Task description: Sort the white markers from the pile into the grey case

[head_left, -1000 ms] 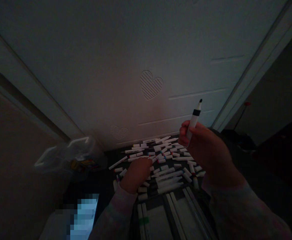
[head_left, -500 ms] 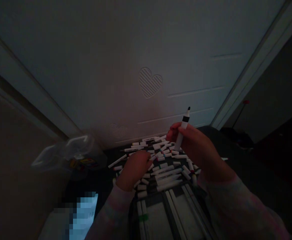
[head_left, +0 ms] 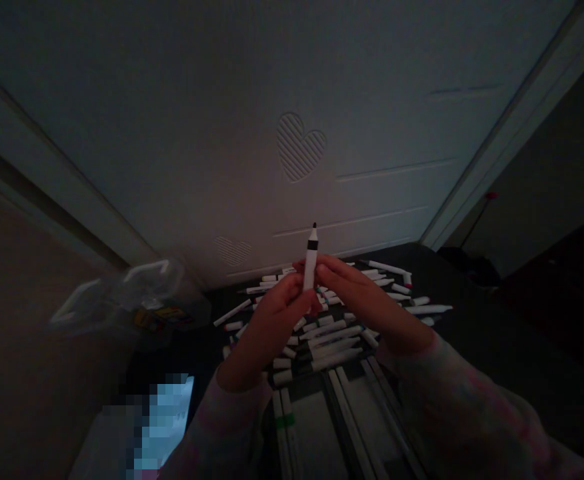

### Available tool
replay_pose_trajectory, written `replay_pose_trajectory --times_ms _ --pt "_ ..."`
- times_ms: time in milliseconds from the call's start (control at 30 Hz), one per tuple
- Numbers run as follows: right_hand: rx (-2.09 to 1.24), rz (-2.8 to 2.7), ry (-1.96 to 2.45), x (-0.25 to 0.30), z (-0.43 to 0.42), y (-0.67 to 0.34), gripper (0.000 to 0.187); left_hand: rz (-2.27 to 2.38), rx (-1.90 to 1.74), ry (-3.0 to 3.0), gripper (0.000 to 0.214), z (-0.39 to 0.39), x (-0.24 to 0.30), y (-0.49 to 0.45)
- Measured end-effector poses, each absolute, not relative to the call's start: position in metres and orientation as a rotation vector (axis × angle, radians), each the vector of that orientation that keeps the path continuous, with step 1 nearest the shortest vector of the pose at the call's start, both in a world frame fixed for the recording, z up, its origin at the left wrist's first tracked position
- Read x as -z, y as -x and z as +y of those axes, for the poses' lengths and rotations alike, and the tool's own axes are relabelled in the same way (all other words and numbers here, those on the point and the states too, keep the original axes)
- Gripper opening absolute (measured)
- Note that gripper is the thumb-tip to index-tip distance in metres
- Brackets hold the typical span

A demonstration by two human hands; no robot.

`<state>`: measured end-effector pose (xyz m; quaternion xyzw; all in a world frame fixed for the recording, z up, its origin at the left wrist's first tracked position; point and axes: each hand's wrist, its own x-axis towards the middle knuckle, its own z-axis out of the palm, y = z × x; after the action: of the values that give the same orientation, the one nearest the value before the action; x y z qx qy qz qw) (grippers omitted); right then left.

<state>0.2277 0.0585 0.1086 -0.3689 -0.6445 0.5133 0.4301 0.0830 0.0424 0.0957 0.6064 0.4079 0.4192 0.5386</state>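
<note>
An uncapped white marker (head_left: 311, 268) with a black band and dark tip stands nearly upright between my hands, tip pointing up. My left hand (head_left: 275, 317) closes around its lower end. Coming from the other side, my right hand (head_left: 367, 297) has its thumb and fingers against the upper barrel. Both hands are above a heap of loose white markers and caps (head_left: 329, 347) on the dark surface. Some of the heap is hidden behind my hands and wrists.
A divided tray (head_left: 317, 413) with a few markers stands nearest me. At left is a clear plastic case (head_left: 157, 293) with its lid open, and a lit screen (head_left: 172, 413) partly blurred out. A white panel with heart carvings (head_left: 302, 147) rises behind.
My right hand has brought the marker left, to the middle. My left hand has risen from the heap and now grips the marker's lower end too.
</note>
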Motion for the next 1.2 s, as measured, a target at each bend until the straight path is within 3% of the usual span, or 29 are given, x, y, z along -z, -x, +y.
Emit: replay_pose_trajectory --times_ms 133,267,500,700,967,1200 --pt "-1.056 -1.786 1.071 -0.104 0.075 -0.24 0.032 1.025 -1.261 -1.135 0.017 0.044 -0.11 -0.065" --pt "-0.769 -2.316 1.295 -0.086 0.092 -0.243 0.03 0.945 -1.514 -1.011 0.014 0.044 -0.123 -0.047" --pt "-0.565 -2.663 1.581 -0.043 0.107 -0.236 0.025 0.958 -1.584 -0.924 0.012 0.039 -0.129 -0.038" --pt "-0.482 -2.728 1.635 -0.038 0.106 -0.233 0.025 0.963 -1.601 -0.939 0.013 0.04 -0.128 -0.041" --pt "-0.49 -2.672 1.666 -0.035 0.107 -0.232 0.025 0.981 -1.586 -0.986 0.011 0.04 -0.126 -0.04" --pt "-0.83 -2.316 1.579 -0.035 0.11 -0.234 0.015 0.96 -1.591 -0.981 0.011 0.04 -0.125 -0.041"
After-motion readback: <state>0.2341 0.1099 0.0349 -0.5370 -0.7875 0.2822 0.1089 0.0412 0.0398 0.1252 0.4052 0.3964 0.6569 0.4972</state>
